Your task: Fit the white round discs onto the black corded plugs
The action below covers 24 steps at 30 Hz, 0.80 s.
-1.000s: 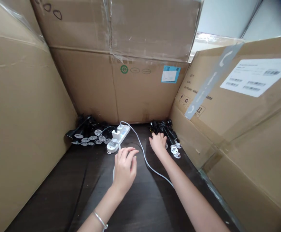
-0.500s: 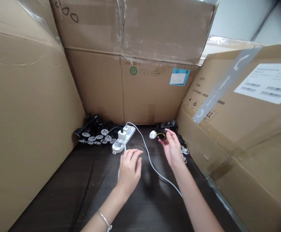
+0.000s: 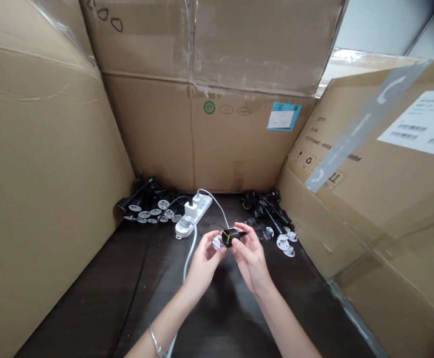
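My right hand (image 3: 252,256) is closed around a small black tapered part (image 3: 232,237) with yellow wire showing at its left end. At that same end sits a white, partly clear end piece (image 3: 217,242), pinched between the thumb and fingers of my left hand (image 3: 204,256). Both hands meet in front of me, above the dark tabletop (image 3: 217,318). Whether the white piece is joined to the black part I cannot tell, as my fingers cover part of it.
A white power strip (image 3: 198,217) with plugged-in adapters and cables stands behind my hands. Piles of black parts with white discs lie at the left (image 3: 142,201) and right (image 3: 272,211). Tall cardboard boxes (image 3: 160,129) enclose the back and both sides.
My right hand has brought the black part left and nearer to me from beside the right pile. My left hand has shifted slightly right and closed on the white end piece.
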### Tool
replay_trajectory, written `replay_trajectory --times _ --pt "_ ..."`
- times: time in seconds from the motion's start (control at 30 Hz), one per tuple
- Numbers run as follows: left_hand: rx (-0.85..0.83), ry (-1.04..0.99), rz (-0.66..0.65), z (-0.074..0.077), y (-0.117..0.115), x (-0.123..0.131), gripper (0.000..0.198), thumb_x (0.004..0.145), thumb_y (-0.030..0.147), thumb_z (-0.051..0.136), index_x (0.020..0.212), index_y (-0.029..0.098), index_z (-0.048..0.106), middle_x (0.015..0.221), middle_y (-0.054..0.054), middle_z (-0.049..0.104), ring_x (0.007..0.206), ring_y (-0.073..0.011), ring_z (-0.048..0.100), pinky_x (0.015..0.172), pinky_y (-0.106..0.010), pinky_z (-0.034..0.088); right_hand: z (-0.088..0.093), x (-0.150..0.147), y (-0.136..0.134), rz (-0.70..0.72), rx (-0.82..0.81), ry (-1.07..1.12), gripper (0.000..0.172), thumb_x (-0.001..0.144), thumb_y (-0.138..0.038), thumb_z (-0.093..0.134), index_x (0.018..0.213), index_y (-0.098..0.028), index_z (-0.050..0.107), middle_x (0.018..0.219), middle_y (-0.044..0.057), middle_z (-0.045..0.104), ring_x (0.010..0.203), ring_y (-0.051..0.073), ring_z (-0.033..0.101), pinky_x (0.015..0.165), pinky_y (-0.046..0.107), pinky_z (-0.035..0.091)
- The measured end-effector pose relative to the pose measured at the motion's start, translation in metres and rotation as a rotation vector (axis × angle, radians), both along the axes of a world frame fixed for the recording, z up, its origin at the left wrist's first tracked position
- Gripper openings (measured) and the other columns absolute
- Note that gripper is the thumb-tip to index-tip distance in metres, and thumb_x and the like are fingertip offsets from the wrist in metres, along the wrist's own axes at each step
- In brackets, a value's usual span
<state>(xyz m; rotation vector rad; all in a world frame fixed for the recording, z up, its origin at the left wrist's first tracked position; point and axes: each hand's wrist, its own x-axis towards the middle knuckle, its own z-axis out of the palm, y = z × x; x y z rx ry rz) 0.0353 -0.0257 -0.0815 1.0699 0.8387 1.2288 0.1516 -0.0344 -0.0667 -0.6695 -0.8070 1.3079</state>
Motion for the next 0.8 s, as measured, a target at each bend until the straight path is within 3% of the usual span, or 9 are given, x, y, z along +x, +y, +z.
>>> replay_trajectory --times 0.13,0.5,0.7,0.8 --pt "-0.062 -0.083 0.034 0.007 0.001 -0.003 0.045 0.067 0.027 0.068 0.106 0.016 0.050 0.102 -0.010 0.064 0.089 -0.0197 0.063 0.078 -0.032 0.050 0.000 0.002 0.001 -0.030 -0.010 0.032 0.033 0.069 -0.018 0.068 0.100 -0.025 0.059 0.095 0.000 0.055 0.085 0.012 0.055 0.076 0.025 0.046" --pt "-0.118 -0.209 0.095 0.013 0.003 -0.013 0.024 0.070 0.025 0.067 0.089 0.012 0.065 0.095 -0.009 0.068 0.093 -0.0191 0.063 0.090 -0.035 0.047 -0.003 0.005 0.003 -0.091 -0.050 -0.008 0.030 0.067 -0.020 0.068 0.096 -0.024 0.060 0.093 0.001 0.060 0.084 0.014 0.056 0.076 0.027 0.044" --pt "-0.037 -0.187 0.147 0.013 0.003 -0.012 0.018 0.073 0.027 0.064 0.082 0.012 0.062 0.115 -0.011 0.061 0.103 -0.0203 0.058 0.094 -0.038 0.044 -0.003 0.003 0.002 -0.025 -0.071 -0.049 0.029 0.066 -0.019 0.068 0.095 -0.022 0.062 0.078 -0.001 0.059 0.071 0.011 0.053 0.067 0.023 0.042" --pt "-0.033 -0.198 0.131 0.013 0.001 -0.011 0.016 0.075 0.026 0.062 0.080 0.012 0.058 0.112 -0.012 0.062 0.104 -0.0206 0.058 0.095 -0.039 0.043 -0.004 0.003 0.003 -0.022 -0.077 -0.054 0.029 0.066 -0.019 0.069 0.094 -0.022 0.063 0.077 -0.001 0.059 0.070 0.011 0.051 0.068 0.023 0.041"
